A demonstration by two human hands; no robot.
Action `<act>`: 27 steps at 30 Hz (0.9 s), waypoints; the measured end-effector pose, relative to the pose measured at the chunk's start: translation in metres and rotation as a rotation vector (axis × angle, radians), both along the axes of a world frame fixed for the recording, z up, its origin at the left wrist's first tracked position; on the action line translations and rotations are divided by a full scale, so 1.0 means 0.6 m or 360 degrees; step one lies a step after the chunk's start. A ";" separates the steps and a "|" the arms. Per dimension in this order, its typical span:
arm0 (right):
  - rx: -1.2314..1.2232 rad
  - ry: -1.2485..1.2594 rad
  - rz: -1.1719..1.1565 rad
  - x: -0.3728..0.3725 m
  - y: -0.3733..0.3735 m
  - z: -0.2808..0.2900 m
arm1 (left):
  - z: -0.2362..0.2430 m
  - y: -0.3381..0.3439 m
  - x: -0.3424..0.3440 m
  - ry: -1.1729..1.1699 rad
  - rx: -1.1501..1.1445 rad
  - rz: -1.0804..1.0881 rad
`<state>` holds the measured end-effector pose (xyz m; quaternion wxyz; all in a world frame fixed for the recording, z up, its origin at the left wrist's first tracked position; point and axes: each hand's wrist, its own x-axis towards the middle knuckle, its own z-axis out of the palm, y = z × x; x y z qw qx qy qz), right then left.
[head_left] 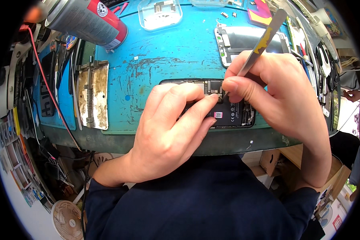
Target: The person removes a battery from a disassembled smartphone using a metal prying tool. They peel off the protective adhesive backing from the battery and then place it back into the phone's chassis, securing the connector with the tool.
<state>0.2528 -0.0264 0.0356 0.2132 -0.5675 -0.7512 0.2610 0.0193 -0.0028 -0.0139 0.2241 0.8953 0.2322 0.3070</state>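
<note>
An opened phone (238, 116), with dark battery and exposed connectors, lies at the mat's front. My left hand (174, 128) grips it with curled fingers, covering much of its left part; one fingertip presses near the connectors at the top. My right hand (274, 92) pinches silver metal tweezers (263, 40) with yellow marks, angled down into the phone beside that fingertip; their tips are mostly hidden. Behind the right hand is a detached screen assembly (232, 38).
A blue mat (128, 72) carries a spray can (92, 24), a clear parts tray (160, 14), a stained metal fixture (93, 94) and pink-yellow pads (255, 15). Tools and cables (46, 80) crowd both sides. A fan (67, 220) stands lower left. Another person's hand (352, 95) shows at far right.
</note>
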 end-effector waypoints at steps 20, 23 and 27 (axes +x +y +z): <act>0.0501 0.0364 -0.0189 0.006 -0.172 -0.015 | 0.085 0.006 -0.062 0.0540 -0.0155 0.0081; 0.0637 0.0366 -0.0287 -0.006 -0.179 -0.035 | 0.090 0.005 -0.055 0.0575 -0.0175 0.0087; 0.0650 0.0439 -0.0303 -0.006 -0.180 -0.048 | 0.092 0.004 -0.048 0.0552 -0.0062 0.0090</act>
